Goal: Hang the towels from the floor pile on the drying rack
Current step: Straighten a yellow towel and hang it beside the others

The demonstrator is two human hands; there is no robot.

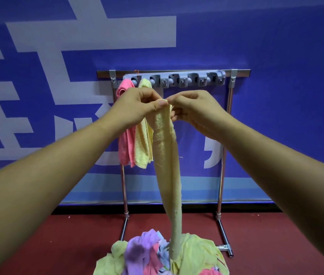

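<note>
A: On the rack (224, 135), left end, a pink towel (124, 135) and a hung yellow towel (142, 143) are occupying the first two clips. Two done.
B: Hands?
A: Left hand (137, 108) and right hand (194, 112) are working close together, both pinching the top of a third towel (167, 155); its tail is trailing down to the floor pile (149, 255).
B: Remaining?
A: Free clips (192, 79) are waiting rightward; I'm judging many towels left.

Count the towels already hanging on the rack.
2: a pink towel at the rack's left end, a yellow towel just right of it, both partly behind the left hand. The held towel isn't hung.
</note>
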